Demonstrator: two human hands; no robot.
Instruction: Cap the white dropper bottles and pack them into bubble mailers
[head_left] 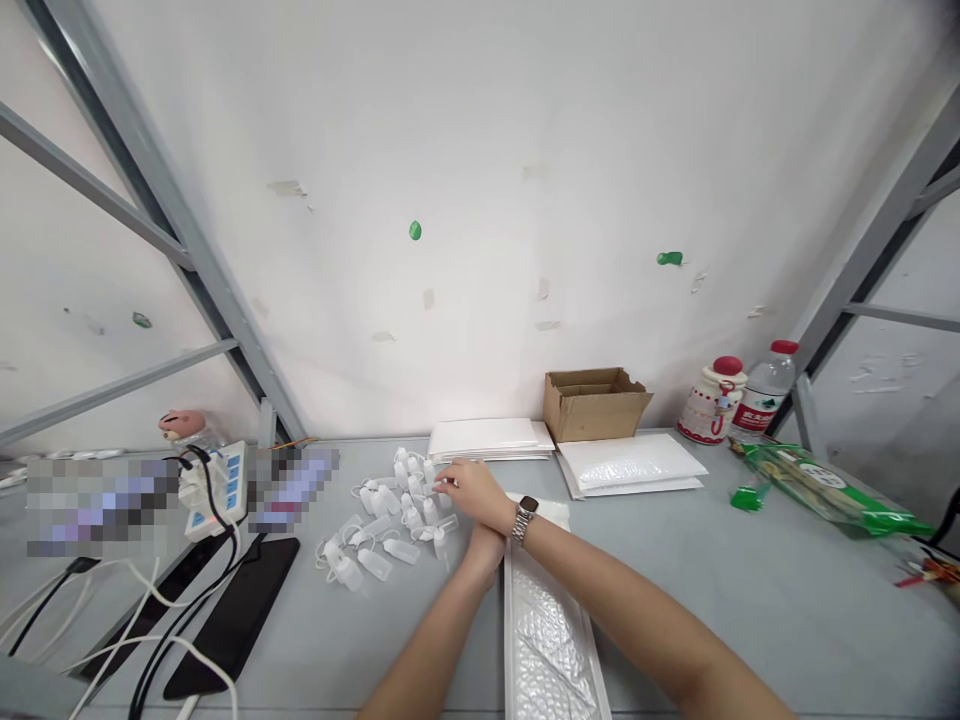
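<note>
Small translucent plastic squeeze bottles (374, 564) with white caps lie in a loose group left of centre. At the right edge of this group is my right hand (472, 490), its fingers drawn together beside the bottles; whatever is between the fingertips cannot be made out. A metal-band watch (523, 518) is on my right wrist, which crosses over my left hand (489, 545). The fingers of my left hand are hidden behind that wrist, near the upper end of a white bubble mailer (551, 640). This mailer lies lengthwise in front of me, partly under my right forearm.
Behind are stacked white mailers (480, 436), another bubble mailer pile (630, 465) and an open cardboard box (598, 415). Two bottles, one a lidded jug (711, 405), and a green food packet (832, 490) stand right. Left lie a power strip (217, 490), cables and a black phone (236, 615).
</note>
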